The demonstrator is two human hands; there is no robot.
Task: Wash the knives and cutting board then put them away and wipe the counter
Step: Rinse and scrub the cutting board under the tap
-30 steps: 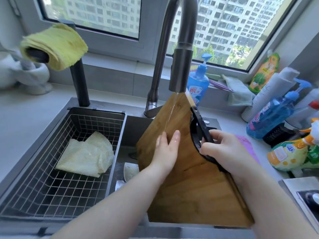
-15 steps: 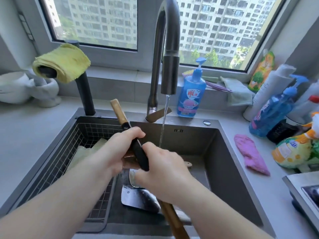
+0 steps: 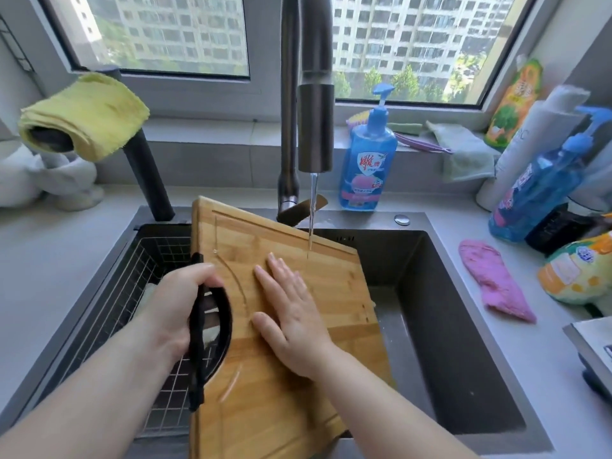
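Left hand (image 3: 178, 309) grips the black handle (image 3: 198, 359) of the cutting board (image 3: 281, 402); right hand (image 3: 291, 313) lies flat on it. The board hides the sink (image 3: 447, 326) floor beneath both hands, its near end cut off

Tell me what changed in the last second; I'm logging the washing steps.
The cutting board was turned over, its black handle swinging from right to left. The left hand took the handle; the right hand let it go and lies flat on the board. The tap still runs; pink cloth and soap bottle unmoved.
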